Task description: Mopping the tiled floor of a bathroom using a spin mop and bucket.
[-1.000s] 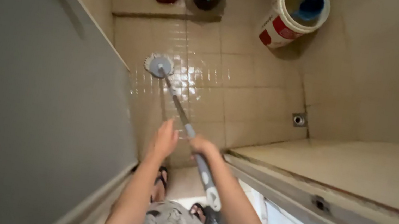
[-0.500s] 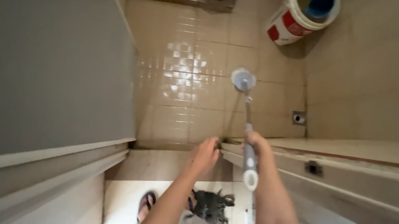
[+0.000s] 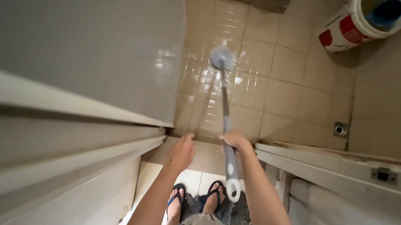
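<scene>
Right hand point(image 3: 235, 141) clenched around mop point(image 3: 225, 112) pole; left hand point(image 3: 182, 152) released. Mop judged light, stiff; best held mid-pole.

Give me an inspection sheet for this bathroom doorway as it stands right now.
Surface: beige tiled floor, glossy and seemingly wet near the brush head.
Job's things: long-handled scrub brush, round head down on the tiles, handle slanting up to the person.
Clutter: white bucket with a blue scoop inside, top right; floor drain by the wall.
Grips: right hand closed on the brush handle; left hand open, holding nothing.
Cables: nothing seen.
Surroundings: grey door on the left, door frame on the right, dark mat under the sandalled feet.
</scene>
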